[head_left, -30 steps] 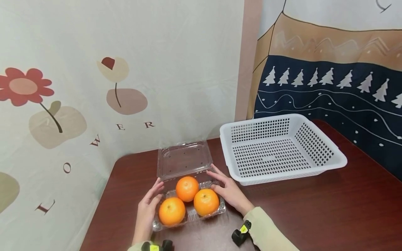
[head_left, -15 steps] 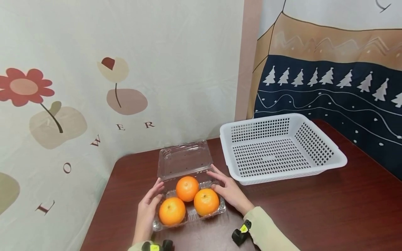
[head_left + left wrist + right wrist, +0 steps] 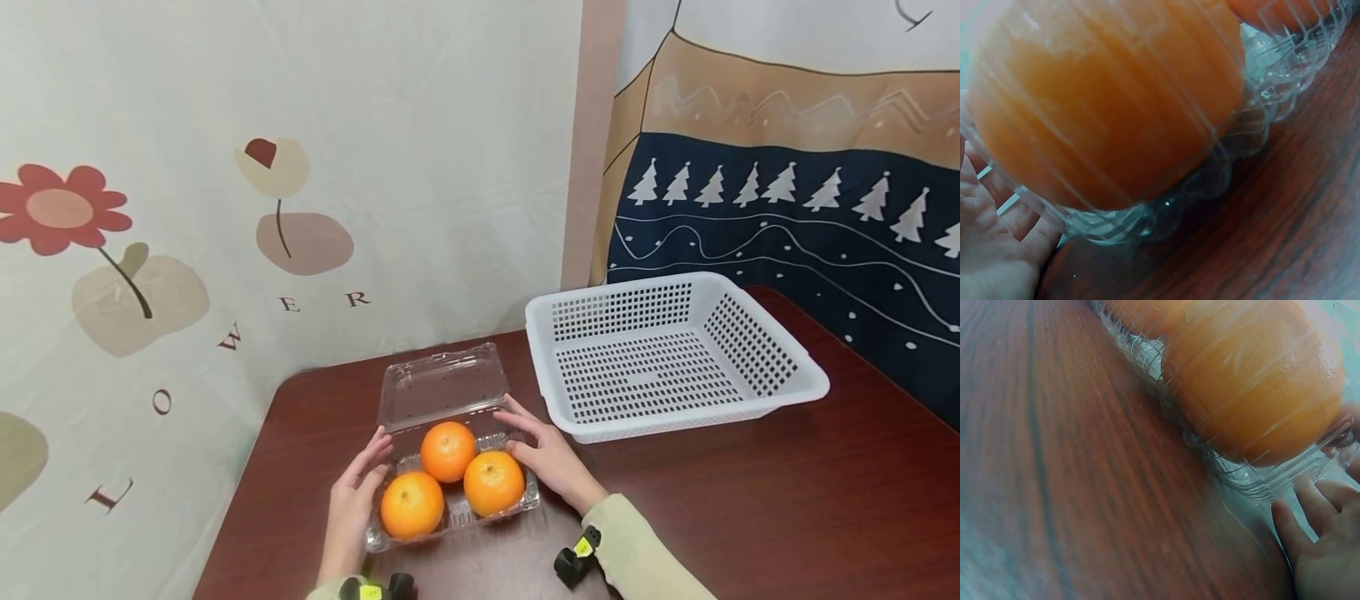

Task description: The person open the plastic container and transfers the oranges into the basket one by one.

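Note:
A clear plastic clamshell box [image 3: 459, 523] stands on the table with its lid [image 3: 442, 385] folded back toward the wall. Inside its tray are three oranges: a back orange [image 3: 447, 452], a left orange [image 3: 412, 505] and a right orange [image 3: 494, 484]. My left hand [image 3: 354, 498] rests along the box's left side, fingers fairly straight and thumb at the rim. On the opposite side, my right hand [image 3: 552, 460] touches the box with spread fingers. Through the ribbed plastic, each wrist view shows a large orange [image 3: 1110, 106] close up, fingers beside the wall.
A white perforated basket [image 3: 750, 408] stands at the back right of the dark wooden table [image 3: 750, 508]. Behind the table hangs a pale printed cloth [image 3: 450, 167], meeting a navy cloth with white trees [image 3: 787, 250] on the right.
The lid's far edge has shifted a little and sits slightly lower in the head view. Both hands, the oranges and the basket stay where they were.

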A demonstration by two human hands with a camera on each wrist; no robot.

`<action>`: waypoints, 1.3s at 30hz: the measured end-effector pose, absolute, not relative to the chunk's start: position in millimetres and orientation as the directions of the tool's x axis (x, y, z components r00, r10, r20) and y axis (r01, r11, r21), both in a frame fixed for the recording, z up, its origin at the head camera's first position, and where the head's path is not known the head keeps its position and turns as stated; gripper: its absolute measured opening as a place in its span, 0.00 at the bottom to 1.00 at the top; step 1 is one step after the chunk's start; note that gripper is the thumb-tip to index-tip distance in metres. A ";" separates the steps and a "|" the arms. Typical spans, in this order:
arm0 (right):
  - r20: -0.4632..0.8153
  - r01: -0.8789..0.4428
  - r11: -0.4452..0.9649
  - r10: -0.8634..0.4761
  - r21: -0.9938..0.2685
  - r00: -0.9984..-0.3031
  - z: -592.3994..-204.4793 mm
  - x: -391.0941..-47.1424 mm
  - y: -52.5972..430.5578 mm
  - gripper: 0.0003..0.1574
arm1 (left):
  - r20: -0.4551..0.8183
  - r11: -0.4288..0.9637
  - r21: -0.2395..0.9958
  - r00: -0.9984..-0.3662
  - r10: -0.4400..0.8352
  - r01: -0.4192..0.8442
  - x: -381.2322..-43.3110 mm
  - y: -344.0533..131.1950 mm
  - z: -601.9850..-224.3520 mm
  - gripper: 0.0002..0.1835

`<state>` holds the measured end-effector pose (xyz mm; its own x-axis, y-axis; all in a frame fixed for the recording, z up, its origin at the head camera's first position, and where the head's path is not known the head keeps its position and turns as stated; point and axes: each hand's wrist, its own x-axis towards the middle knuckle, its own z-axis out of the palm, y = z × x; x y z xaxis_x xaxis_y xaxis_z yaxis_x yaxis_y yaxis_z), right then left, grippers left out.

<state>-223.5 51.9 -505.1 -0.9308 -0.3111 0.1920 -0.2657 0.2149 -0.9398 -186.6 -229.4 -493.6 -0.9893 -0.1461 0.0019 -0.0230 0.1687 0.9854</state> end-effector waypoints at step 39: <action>0.387 -0.442 0.433 -0.214 -0.785 -0.897 -480.6 -212.4 36.7 0.13 | 0.036 0.143 0.990 -0.981 -0.192 0.009 -187.0 -228.0 -495.1 0.17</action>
<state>-212.4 36.7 -480.6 -0.8971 -0.2136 0.3869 -0.4419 0.4332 -0.7855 -187.0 -228.0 -495.1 -0.9807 -0.1923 0.0363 0.0085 0.1431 0.9897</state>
